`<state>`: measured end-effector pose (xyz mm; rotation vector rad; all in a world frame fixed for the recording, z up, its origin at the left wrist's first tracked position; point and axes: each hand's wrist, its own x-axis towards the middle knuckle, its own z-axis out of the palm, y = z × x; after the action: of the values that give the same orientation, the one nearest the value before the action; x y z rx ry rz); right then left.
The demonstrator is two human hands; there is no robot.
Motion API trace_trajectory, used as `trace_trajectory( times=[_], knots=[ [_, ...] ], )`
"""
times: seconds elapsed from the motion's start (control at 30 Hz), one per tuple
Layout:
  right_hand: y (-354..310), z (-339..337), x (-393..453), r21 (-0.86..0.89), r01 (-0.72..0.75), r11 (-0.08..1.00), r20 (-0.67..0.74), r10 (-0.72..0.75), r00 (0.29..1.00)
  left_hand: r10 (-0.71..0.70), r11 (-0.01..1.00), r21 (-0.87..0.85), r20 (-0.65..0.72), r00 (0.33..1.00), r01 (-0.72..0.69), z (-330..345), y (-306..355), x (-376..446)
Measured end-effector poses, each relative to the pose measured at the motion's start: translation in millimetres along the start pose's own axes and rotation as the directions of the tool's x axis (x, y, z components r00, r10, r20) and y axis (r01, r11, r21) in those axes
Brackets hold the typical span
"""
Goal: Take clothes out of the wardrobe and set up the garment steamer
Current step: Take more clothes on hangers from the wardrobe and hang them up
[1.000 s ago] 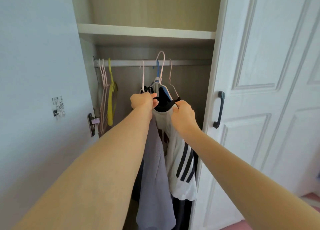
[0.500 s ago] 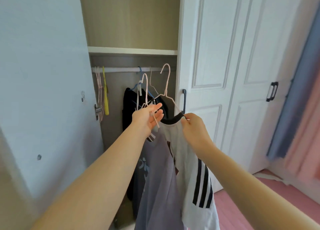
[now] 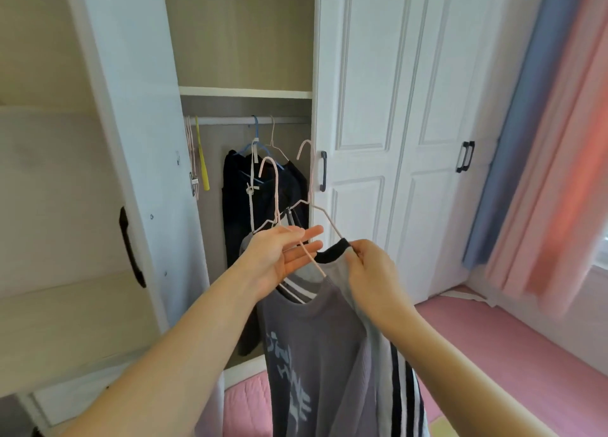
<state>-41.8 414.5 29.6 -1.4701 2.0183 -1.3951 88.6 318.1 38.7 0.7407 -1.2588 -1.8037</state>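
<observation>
Before the open white wardrobe (image 3: pixel 138 140), my left hand (image 3: pixel 279 255), fingers straight, carries two pink wire hangers (image 3: pixel 273 193). My right hand (image 3: pixel 371 272) pinches the white striped shirt's black collar (image 3: pixel 332 250), steadying it beside the grey printed T-shirt (image 3: pixel 316 354).

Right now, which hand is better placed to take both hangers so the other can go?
Left. The left hand lies open, fingers straight, under both pink hangers. The right hand only pinches the white shirt's black collar, not a hanger.

Bedroom: white wardrobe (image 3: pixel 362 107), curtains (image 3: pixel 543 140), hung clothes (image 3: pixel 237 206).
</observation>
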Motion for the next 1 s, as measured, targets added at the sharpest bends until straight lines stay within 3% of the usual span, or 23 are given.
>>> trace_trajectory(
  times=[0.7, 1.0],
  knots=[
    [-30.1, -23.2, -246.1, -0.029, 0.031, 0.999, 0.093, -0.028, 0.995, -0.022, 0.994, -0.108, 0.002, 1.000, 0.022, -27.8, -57.1, -257.7],
    [-64.2, -27.9, -325.8, 0.017, 0.100, 0.995, 0.213, -0.101, 0.972, 0.011, 0.976, -0.215, -0.106, 0.994, -0.033, -43.0, -51.2, -350.7]
  ],
)
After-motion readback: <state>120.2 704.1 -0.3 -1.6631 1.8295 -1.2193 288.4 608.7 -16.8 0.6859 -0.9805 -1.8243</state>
